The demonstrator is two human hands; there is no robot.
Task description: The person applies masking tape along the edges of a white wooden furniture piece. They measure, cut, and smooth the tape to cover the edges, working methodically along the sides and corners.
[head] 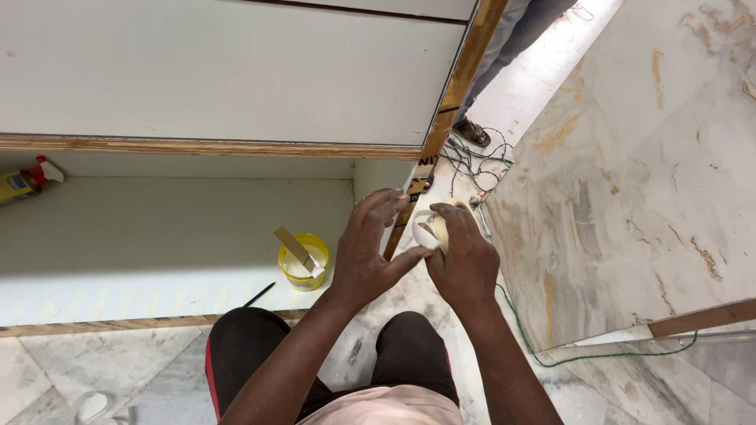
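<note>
My right hand (465,260) grips a small roll of white edge-banding tape (429,230), held up in front of the cabinet's vertical wooden edge (453,98). My left hand (368,248) is beside it, its thumb and fingertips pinching the roll's near side and the strip's loose end. Both hands are close together above my knees. Part of the roll is hidden under my fingers.
A yellow tub of glue (305,261) with a flat wooden stick in it stands on the lower cabinet shelf (157,236). A spray bottle (27,181) lies at far left. Green wire (587,358) and tangled cables (472,161) trail on the marble floor. Another person's sandalled foot (472,130) stands beyond.
</note>
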